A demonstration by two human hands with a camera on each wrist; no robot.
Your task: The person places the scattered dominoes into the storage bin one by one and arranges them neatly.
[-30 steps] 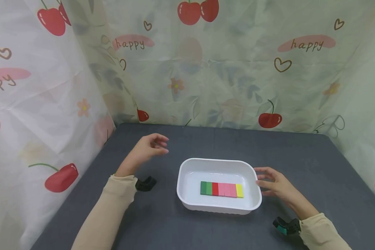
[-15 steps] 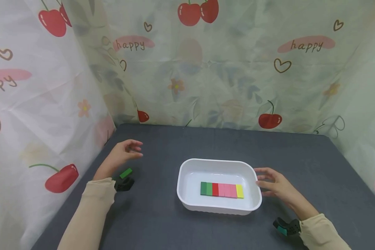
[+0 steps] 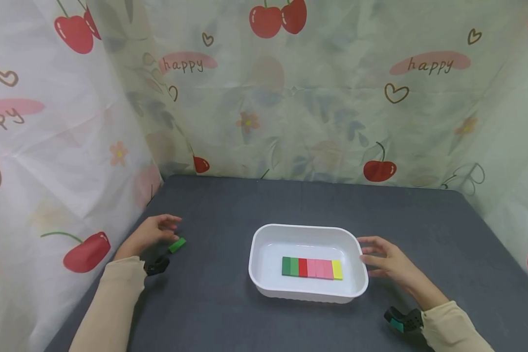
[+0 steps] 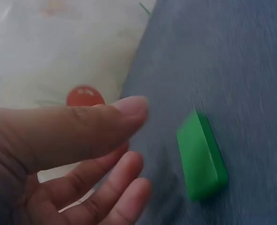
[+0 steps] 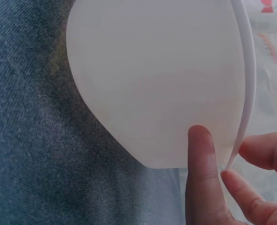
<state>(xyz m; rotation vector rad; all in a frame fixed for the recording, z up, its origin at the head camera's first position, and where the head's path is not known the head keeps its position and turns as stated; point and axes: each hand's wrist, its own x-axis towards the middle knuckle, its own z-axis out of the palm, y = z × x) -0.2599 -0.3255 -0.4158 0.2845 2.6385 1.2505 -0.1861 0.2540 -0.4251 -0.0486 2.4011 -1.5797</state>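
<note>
From my seat I take the white tray point(image 3: 264, 281) as the landmark; it sits on the grey bench point(image 3: 317, 200), and inside it a row of flat blocks point(image 3: 312, 267) lies edge to edge: two green, one red, three pink, one yellow. My right hand point(image 3: 387, 261) is at the tray's right end, fingers point(image 5: 202, 173) loosely spread and resting against the outer wall just under the rim; the right wrist view shows the thumb laid flat on the white wall, and the hand is not closed round anything.

Well to the left of the tray, a single green block point(image 3: 177, 245) lies flat on the bench, apart from the tray. My left hand point(image 3: 151, 233) is just beside that block, on the side away from the tray, palm relaxed, fingers gently bent, holding nothing. In the left wrist view the thumb and fingertips are near the green block point(image 4: 202, 154) but I see a gap of bench between them.
</note>
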